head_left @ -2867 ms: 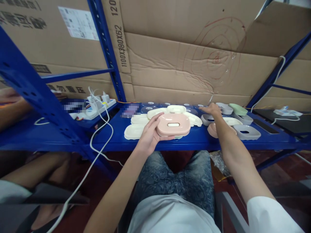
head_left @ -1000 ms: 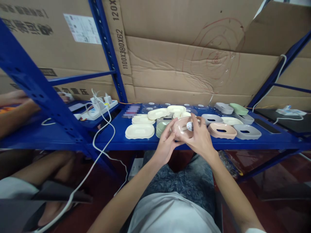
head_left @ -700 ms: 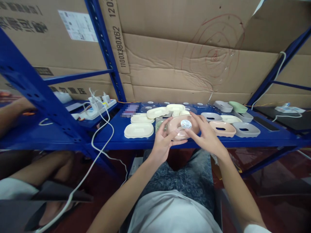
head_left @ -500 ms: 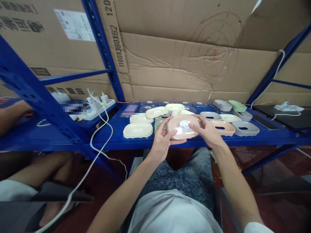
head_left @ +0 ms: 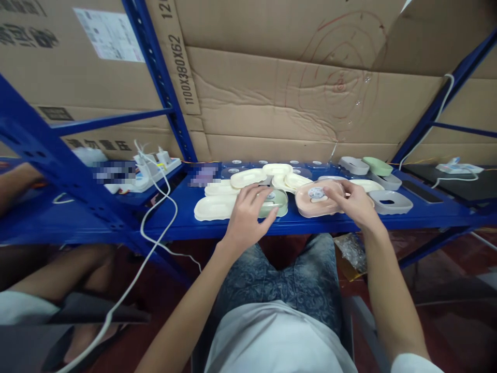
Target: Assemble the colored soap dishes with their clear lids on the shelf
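Left hand (head_left: 247, 213), fingers parted over the green box (head_left: 278, 200), contact unclear, has released the pink box (head_left: 315, 206), leaving it pinched by the right hand (head_left: 355, 203) alone.

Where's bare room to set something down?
Two patches of the blue shelf look bare: front left, between the white cable and front cream tray; front right, beside the front grey dish. Crowded: the middle, with green dish, pink dish and both hands.
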A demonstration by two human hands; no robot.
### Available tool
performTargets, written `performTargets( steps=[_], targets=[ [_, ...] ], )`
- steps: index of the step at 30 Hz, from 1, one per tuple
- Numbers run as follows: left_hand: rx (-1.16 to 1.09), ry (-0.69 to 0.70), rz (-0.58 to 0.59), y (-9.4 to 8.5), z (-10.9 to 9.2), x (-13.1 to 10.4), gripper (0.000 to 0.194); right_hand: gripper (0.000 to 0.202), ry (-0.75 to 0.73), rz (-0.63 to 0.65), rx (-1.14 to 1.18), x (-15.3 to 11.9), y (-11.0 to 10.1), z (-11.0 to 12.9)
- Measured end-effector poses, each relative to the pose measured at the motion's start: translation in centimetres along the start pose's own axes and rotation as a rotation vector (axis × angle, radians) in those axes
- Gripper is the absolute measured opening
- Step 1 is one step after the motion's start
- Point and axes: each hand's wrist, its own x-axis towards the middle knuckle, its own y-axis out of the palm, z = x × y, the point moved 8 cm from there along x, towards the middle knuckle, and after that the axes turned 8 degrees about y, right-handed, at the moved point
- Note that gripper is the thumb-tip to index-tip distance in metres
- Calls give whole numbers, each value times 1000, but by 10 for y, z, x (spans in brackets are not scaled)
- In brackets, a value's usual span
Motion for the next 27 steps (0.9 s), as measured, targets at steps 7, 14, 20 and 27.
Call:
performTargets(
  steps=[7,14,20,27],
  targets=[
    [75,58,103,32,12,-14,34,61,-26,45,-328,-3,26,0],
    [63,61,46,28,19,-17,36,58,-83,7,-510,-5,47,7],
    [29,57,63,26,20,-12,35,56,-117,-24,-522,-5,54,10],
    [36,78,66,24,19,-10,32,59,-166,-34,-465,-20,25,29]
  ],
)
